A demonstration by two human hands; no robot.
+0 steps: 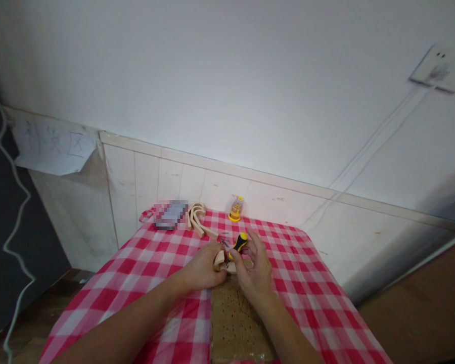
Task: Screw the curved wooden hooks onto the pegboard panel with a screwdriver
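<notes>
My right hand (pixel 257 263) is closed on a screwdriver (pixel 241 241) with a black and yellow handle, its tip pointing down and left. My left hand (pixel 207 266) is wrapped round a pale wooden piece (pixel 219 259) with a curved end. Part of the wood (pixel 231 268) shows between the hands, over the far end of a brown board (pixel 239 323) dotted with small holes. Whether the screwdriver tip touches a screw is too small to tell. Several small metal pieces (pixel 223 239), perhaps screws, lie just beyond my hands.
Several curved wooden strips (pixel 196 217) lie at the table's far side. Beside them is a blurred-out dark flat object (pixel 171 215). A clear container with yellow parts (pixel 235 209) stands near the wall. A red-and-white checked cloth (pixel 299 283) covers the table. A white cable (pixel 15 247) hangs at left.
</notes>
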